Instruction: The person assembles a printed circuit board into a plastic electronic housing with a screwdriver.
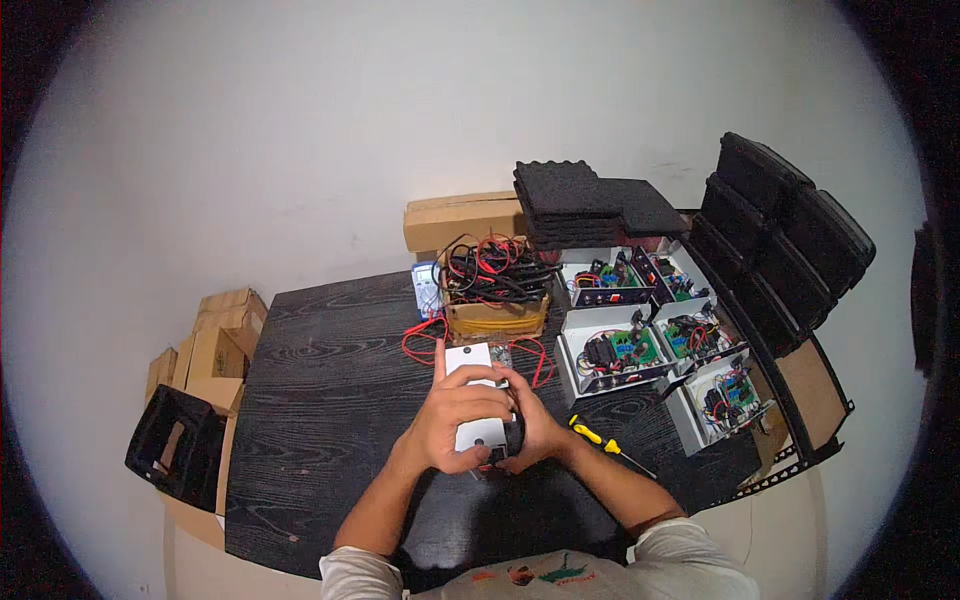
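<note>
Over the near middle of the dark table, a white metal case [466, 361] with dark round spots on its face is held between my two hands. My left hand [452, 418] wraps across its white face, index finger pointing up along the edge and the other fingers bent over it. On the other side, my right hand [536, 422] grips the case, fingertips near its top. A black part shows between the palms; much of the case is hidden by my fingers. To the right lies a yellow-and-black screwdriver [594, 434], touched by neither hand.
Several open white cases [612, 352] with green circuit boards and wires stand at the right. Behind my hands are a cardboard box [497, 322] of red and black cables and a multimeter [427, 290]. Black foam sheets [570, 205], black cases [775, 235] and cartons [215, 350] surround the table [320, 370].
</note>
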`<state>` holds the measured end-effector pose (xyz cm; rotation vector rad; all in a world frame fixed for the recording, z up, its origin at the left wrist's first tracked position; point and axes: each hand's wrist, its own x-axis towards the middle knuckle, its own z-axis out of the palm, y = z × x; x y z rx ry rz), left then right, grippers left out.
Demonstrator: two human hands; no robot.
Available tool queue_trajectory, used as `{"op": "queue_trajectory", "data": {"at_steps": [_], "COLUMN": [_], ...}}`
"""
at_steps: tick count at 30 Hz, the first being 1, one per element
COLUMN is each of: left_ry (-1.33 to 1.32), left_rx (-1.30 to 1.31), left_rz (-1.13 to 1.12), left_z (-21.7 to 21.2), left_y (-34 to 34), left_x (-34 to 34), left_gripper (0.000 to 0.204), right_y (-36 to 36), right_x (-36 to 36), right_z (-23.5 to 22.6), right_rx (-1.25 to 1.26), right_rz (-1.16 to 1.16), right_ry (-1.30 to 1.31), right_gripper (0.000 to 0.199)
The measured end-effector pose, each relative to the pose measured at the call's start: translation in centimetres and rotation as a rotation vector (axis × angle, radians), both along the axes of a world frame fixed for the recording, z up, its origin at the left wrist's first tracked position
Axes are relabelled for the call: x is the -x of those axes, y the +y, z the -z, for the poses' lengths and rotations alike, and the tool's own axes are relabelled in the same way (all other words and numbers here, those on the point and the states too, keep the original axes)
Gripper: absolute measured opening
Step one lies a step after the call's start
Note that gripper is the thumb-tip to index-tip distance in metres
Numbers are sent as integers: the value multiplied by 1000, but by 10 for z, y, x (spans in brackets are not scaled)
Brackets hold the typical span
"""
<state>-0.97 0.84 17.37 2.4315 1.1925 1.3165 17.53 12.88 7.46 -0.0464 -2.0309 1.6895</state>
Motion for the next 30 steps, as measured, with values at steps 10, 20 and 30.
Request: {"op": "queue_trajectory", "data": {"at_steps": [10, 20, 30], "left_ry": [36, 120, 177], "left_rx": [22, 84, 90], "left_rz": [-27, 4, -8], "left_z": [11, 4, 6], "left_y": [6, 4, 5], "left_x": [-5, -11, -12], "left_gripper": [38, 56, 68], "right_y": [-1, -4, 4], "right_x": [-12, -108, -138], "right_z": [-15, -46, -54], "right_rx": [-241, -744, -531], "right_rz": [134, 527, 269], "right_ry": [-96, -788, -787], "right_gripper": [150, 40, 31]}}
